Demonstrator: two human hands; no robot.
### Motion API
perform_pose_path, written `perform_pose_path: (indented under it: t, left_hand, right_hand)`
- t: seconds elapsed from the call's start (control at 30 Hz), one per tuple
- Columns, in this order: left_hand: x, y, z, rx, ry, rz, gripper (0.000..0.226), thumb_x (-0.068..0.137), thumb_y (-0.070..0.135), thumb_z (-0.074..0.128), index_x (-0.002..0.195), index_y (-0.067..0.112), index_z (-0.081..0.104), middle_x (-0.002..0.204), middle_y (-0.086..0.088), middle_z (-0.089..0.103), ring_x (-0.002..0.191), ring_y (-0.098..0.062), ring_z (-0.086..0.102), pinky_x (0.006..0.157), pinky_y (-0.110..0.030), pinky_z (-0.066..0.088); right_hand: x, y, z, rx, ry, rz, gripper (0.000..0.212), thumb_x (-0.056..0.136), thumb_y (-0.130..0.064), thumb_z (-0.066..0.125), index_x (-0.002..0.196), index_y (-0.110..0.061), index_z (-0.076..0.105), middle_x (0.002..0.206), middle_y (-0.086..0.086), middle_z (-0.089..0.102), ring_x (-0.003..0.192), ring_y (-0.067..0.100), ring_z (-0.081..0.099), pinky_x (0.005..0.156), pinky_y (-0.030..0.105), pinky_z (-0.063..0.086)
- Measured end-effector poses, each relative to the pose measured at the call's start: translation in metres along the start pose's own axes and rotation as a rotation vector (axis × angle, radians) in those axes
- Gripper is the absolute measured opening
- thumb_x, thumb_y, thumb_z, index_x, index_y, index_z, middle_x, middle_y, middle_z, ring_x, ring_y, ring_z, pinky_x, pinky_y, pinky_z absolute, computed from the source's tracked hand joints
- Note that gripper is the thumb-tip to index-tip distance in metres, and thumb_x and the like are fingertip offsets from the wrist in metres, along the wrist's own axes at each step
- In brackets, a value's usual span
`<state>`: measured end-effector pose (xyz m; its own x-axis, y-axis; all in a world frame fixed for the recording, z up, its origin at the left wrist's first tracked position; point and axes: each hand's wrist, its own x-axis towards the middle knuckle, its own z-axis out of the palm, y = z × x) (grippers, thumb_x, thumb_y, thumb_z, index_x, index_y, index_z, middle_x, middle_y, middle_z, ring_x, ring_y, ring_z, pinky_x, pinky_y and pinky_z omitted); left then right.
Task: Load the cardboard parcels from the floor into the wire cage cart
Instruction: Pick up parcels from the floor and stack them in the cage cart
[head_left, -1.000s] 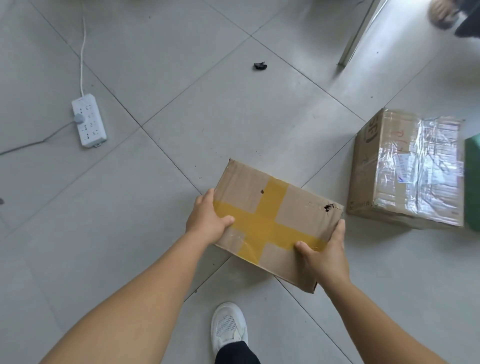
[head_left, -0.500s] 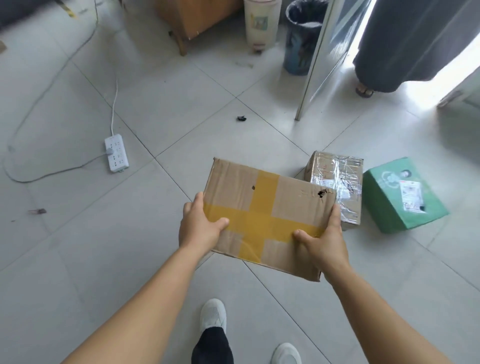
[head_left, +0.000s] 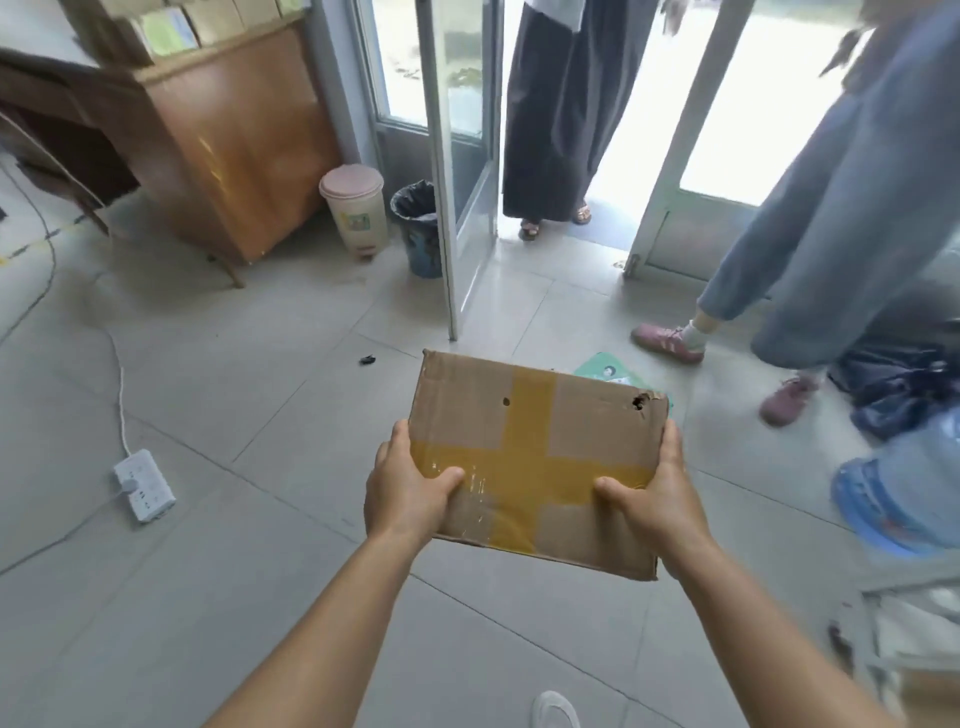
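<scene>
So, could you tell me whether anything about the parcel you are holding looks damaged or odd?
Yes. The cardboard parcel, gripped by the left hand and right hand, has a torn, dark-edged hole near its far right corner and a smaller round puncture left of the yellow tape cross. Its top edge looks crumpled.

Brown parcel (head_left: 535, 457) w/ yellow tape cross. Green parcel (head_left: 605, 370) behind it. Floor (head_left: 208, 519) pale grey tile. Power strip (head_left: 144, 485) white. Bin (head_left: 354, 208) pink-lidded, cream body. Cabinet (head_left: 244, 135) orange-brown wood.
</scene>
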<state>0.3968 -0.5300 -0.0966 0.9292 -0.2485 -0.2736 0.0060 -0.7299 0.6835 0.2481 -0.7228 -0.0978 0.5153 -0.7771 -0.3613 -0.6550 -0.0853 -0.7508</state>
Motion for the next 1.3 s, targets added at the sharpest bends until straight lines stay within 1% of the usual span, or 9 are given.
perform_pose_path:
  t: [0.17, 0.37, 0.53, 0.67, 0.77, 0.87, 1.03, 1.17, 1.3]
  left_hand:
    - [-0.053, 0.045, -0.013, -0.030, -0.053, 0.197, 0.065, 0.078, 0.035, 0.074, 0.134, 0.027, 0.042, 0.126, 0.002, 0.054, 0.109, -0.023, 0.055, 0.088, -0.038, 0.050]
    - [-0.113, 0.104, -0.018, -0.080, -0.140, 0.428, 0.067, 0.079, 0.033, 0.075, 0.137, 0.026, 0.042, 0.123, 0.003, 0.053, 0.108, -0.020, 0.054, 0.090, -0.034, 0.048]
    - [-0.162, 0.156, -0.011, -0.108, -0.251, 0.583, 0.063, 0.080, 0.037, 0.074, 0.135, 0.029, 0.041, 0.123, 0.002, 0.055, 0.112, -0.024, 0.056, 0.095, -0.048, 0.051]
    - [-0.201, 0.197, 0.001, -0.124, -0.299, 0.701, 0.066, 0.081, 0.034, 0.074, 0.137, 0.026, 0.040, 0.123, 0.003, 0.052, 0.107, -0.019, 0.050, 0.097, -0.042, 0.048]
    - [-0.230, 0.226, 0.016, -0.122, -0.323, 0.792, 0.066, 0.081, 0.035, 0.074, 0.138, 0.025, 0.041, 0.116, 0.004, 0.051, 0.101, -0.017, 0.047, 0.094, -0.037, 0.045]
    - [-0.257, 0.257, 0.037, -0.119, -0.377, 0.873, 0.074, 0.079, 0.038, 0.075, 0.141, 0.024, 0.037, 0.124, 0.001, 0.054, 0.112, -0.024, 0.055, 0.093, -0.040, 0.048]
    - [-0.313, 0.306, 0.077, -0.148, -0.450, 0.962, 0.077, 0.076, 0.040, 0.076, 0.141, 0.026, 0.038, 0.120, 0.002, 0.056, 0.107, -0.023, 0.057, 0.090, -0.046, 0.053]
    - [-0.363, 0.341, 0.114, -0.149, -0.500, 1.016, 0.076, 0.079, 0.032, 0.076, 0.144, 0.021, 0.038, 0.124, -0.001, 0.055, 0.110, -0.023, 0.055, 0.095, -0.043, 0.049]
    - [-0.406, 0.375, 0.155, -0.140, -0.553, 1.066, 0.080, 0.076, 0.040, 0.076, 0.143, 0.024, 0.037, 0.127, -0.001, 0.054, 0.112, -0.024, 0.054, 0.097, -0.049, 0.048]
  right_hand:
    - [-0.064, -0.002, -0.068, 0.055, 0.148, 0.016, 0.108, 0.074, -0.025, 0.079, 0.151, -0.041, 0.006, 0.146, -0.002, 0.045, 0.123, 0.025, 0.051, 0.101, 0.043, 0.045]
    - [-0.142, -0.001, -0.146, 0.137, 0.332, -0.002, 0.107, 0.080, -0.019, 0.078, 0.154, -0.035, 0.001, 0.147, 0.002, 0.039, 0.129, 0.027, 0.044, 0.105, 0.046, 0.041]
    - [-0.199, 0.010, -0.208, 0.187, 0.502, 0.015, 0.111, 0.081, -0.021, 0.078, 0.156, -0.032, -0.003, 0.152, 0.002, 0.036, 0.133, 0.026, 0.042, 0.109, 0.043, 0.037]
    - [-0.236, 0.022, -0.254, 0.219, 0.615, 0.029, 0.110, 0.082, -0.023, 0.077, 0.155, -0.034, -0.004, 0.152, 0.003, 0.033, 0.133, 0.027, 0.041, 0.108, 0.045, 0.037]
    - [-0.260, 0.033, -0.288, 0.214, 0.699, 0.060, 0.108, 0.083, -0.026, 0.076, 0.154, -0.035, -0.005, 0.154, 0.002, 0.031, 0.135, 0.028, 0.040, 0.106, 0.045, 0.038]
    - [-0.280, 0.049, -0.323, 0.195, 0.789, 0.077, 0.109, 0.082, -0.031, 0.077, 0.155, -0.035, -0.004, 0.155, 0.001, 0.031, 0.135, 0.027, 0.040, 0.105, 0.044, 0.040]
    - [-0.310, 0.082, -0.381, 0.177, 0.927, 0.111, 0.110, 0.081, -0.032, 0.077, 0.155, -0.032, -0.004, 0.156, 0.003, 0.030, 0.136, 0.028, 0.040, 0.104, 0.043, 0.041]
    - [-0.332, 0.112, -0.429, 0.177, 1.012, 0.150, 0.110, 0.082, -0.030, 0.077, 0.156, -0.032, -0.004, 0.159, 0.001, 0.024, 0.140, 0.027, 0.036, 0.106, 0.042, 0.039]
    - [-0.350, 0.141, -0.474, 0.170, 1.077, 0.195, 0.110, 0.081, -0.032, 0.077, 0.156, -0.033, -0.005, 0.161, 0.000, 0.021, 0.143, 0.026, 0.032, 0.107, 0.042, 0.037]
